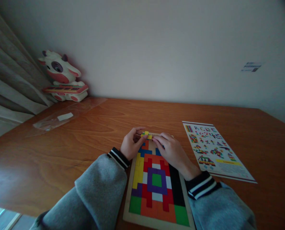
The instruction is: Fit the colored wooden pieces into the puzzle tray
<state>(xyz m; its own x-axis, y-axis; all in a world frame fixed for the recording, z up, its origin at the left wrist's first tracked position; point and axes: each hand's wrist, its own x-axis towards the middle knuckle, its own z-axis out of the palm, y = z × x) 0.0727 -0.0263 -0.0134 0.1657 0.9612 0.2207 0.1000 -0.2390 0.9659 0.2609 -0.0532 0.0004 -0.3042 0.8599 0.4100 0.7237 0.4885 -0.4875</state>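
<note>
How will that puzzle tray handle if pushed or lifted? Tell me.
The puzzle tray will probably slide rather than roll or tip, lying broad and flat. It looks stiff, with a straight, wood-like frame, and perhaps fairly heavy, since colored blocks fill most of it. Tilted, it might shed some, as nothing visible covers them.

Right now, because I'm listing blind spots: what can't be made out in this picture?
All in the head view:
Wooden puzzle tray, far end: partly hidden by the left hand and right hand.
Printed sheet, fine text: too small to read.
Wall sticker, wording: too small and blurred.
Gray sleeves: cut off by the bottom edge.
</note>
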